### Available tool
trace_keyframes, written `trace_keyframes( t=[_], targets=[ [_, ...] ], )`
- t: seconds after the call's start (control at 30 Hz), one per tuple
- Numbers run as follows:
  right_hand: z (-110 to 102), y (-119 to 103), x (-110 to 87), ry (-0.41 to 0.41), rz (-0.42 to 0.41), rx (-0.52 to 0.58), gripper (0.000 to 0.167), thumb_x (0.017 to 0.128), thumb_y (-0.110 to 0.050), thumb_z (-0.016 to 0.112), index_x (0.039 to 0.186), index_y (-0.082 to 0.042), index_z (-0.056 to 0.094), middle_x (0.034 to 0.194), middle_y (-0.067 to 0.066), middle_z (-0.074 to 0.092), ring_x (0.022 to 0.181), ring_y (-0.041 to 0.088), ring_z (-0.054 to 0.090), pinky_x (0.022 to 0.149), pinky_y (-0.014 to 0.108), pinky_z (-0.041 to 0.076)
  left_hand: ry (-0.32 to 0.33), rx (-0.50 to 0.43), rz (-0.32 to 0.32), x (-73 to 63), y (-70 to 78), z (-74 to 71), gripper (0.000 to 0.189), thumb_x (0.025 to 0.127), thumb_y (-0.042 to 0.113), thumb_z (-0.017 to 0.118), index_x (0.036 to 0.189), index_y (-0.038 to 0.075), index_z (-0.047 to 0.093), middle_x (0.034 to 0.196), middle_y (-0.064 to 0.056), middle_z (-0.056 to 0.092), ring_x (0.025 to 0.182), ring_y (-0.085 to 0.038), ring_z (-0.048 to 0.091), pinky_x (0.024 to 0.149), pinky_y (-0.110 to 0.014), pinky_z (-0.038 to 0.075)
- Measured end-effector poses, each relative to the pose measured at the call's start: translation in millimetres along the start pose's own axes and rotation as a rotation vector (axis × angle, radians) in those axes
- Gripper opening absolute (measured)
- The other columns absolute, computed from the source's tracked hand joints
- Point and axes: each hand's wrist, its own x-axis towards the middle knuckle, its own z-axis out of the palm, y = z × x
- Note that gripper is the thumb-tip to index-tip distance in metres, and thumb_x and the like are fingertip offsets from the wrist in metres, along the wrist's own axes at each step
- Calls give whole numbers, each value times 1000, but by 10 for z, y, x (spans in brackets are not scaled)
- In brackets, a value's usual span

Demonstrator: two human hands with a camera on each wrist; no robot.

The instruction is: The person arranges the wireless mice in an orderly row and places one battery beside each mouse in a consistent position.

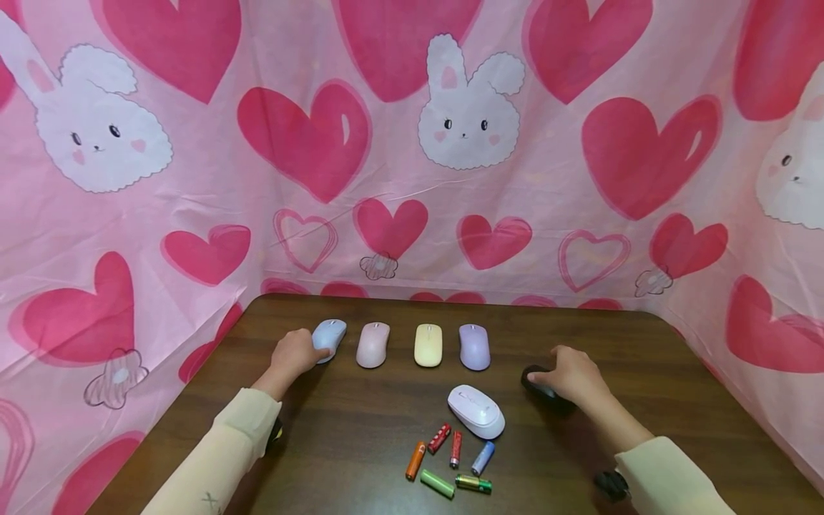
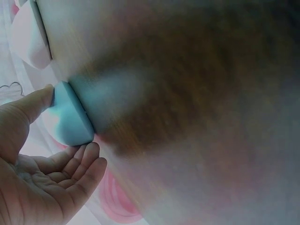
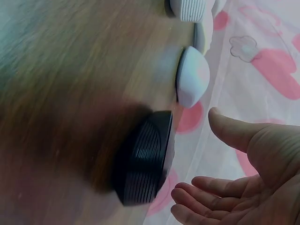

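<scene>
At the left end of a row of computer mice, my left hand (image 1: 295,355) holds the light blue mouse (image 1: 330,337). In the left wrist view the thumb lies on one side of that mouse (image 2: 70,117) and the curled fingertips on the other. My right hand (image 1: 577,375) hovers at the black mouse (image 1: 546,386) on the right of the table. The right wrist view shows its thumb and fingers apart, with a gap to the ribbed side of the black mouse (image 3: 146,159). A pink mouse (image 1: 373,345) sits beside the blue one.
A yellow mouse (image 1: 428,345) and a purple mouse (image 1: 474,347) continue the row on the brown table (image 1: 347,443). Nearer lies a white mouse (image 1: 476,411), with several loose batteries, including a green one (image 1: 437,483), in front. Pink heart-patterned cloth (image 1: 399,186) hangs behind and at the sides.
</scene>
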Motion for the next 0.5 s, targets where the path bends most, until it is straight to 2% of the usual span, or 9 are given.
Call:
trace_keyframes(
  t=[0.2,0.5],
  targets=[
    [-68,110,-72,-25,20,4,79,78,-41,80,123,18,51,119,39,53,108,53,51,85,60,44,-4,-2,-11,13,3,8,57,78,40,79,98,-10,61,82,-18,63,67,-28,55,64,-45,50],
    [-54,258,-126,-70,7,23,83,76,-44,81,122,18,51,115,37,57,105,52,55,82,59,46,-1,-13,-4,-6,13,-9,56,78,39,79,97,-11,61,82,-18,63,66,-28,55,64,-45,50]
  ],
)
